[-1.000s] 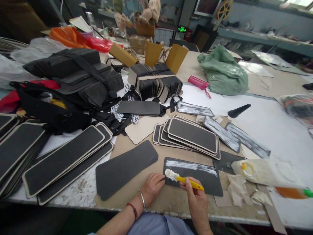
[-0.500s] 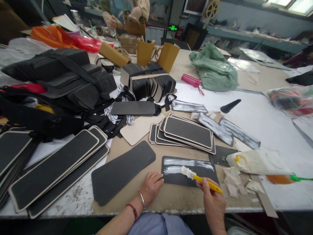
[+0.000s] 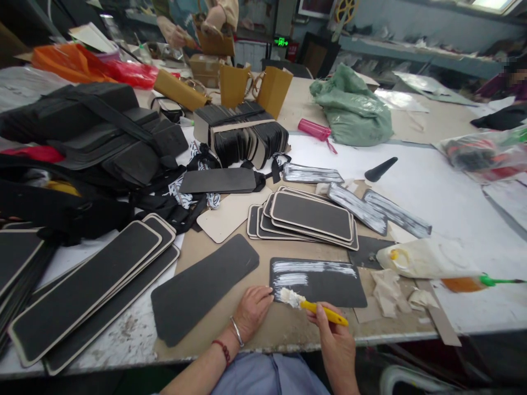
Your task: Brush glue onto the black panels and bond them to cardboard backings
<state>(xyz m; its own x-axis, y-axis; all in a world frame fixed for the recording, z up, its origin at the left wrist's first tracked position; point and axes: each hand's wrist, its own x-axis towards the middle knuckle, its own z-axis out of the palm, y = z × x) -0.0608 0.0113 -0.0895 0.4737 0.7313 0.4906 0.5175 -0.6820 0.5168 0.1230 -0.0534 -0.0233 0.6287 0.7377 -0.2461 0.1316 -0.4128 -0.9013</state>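
My right hand (image 3: 335, 343) grips a yellow-handled brush (image 3: 315, 307) whose white, glue-laden bristles rest on the lower left corner of a dark rectangular piece (image 3: 325, 284) near the table's front edge. White glue streaks run along the piece's upper edge. My left hand (image 3: 252, 310) lies curled on the table with its fingertips pressing the piece's left edge. A long dark strip (image 3: 203, 288) lies just left of my left hand.
A stack of bordered dark panels (image 3: 307, 219) sits behind the piece. Glue-streaked strips (image 3: 370, 208) lie to the right, with a glue bag (image 3: 428, 260) and rags (image 3: 387, 288). Long panels (image 3: 90, 280) and black bags (image 3: 102, 142) fill the left. Another person's hands (image 3: 197, 24) work far back.
The brush swept right along the piece, then came back to its lower left corner, leaving a second short white streak. My left hand stayed at the piece's edge.
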